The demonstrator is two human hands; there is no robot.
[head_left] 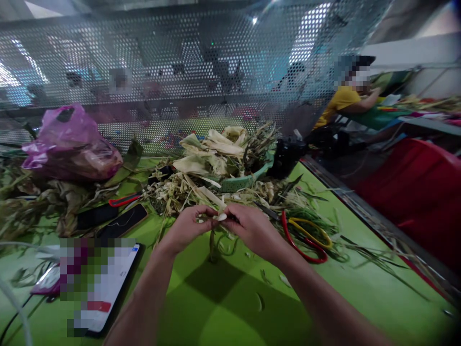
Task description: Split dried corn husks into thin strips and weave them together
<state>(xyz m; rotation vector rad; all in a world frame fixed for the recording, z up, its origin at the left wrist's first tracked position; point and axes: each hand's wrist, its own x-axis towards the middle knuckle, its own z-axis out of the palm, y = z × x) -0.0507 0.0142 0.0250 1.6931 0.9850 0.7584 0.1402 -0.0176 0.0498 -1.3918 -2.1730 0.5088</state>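
My left hand (188, 227) and my right hand (250, 231) meet over the middle of the green table. Fingers of both are pinched on a small pale piece of dried husk (222, 217), partly hidden by the fingertips. A longer pale strip rises behind it toward the pile; whether it is the same piece, I cannot tell. Just beyond stands a green basket (239, 183) heaped with pale dried husks (212, 149). To the right of my right hand lie scissors (306, 238) with red and yellow handles, their blades partly among scraps.
At left are a lit phone (118, 288), a dark phone (124, 222), a red-and-black cutter (125, 199) and a pink plastic bag (72, 146). A black container (286, 156) stands behind the scissors. Scraps litter the green table (230, 307). A person in yellow (342, 101) sits far right.
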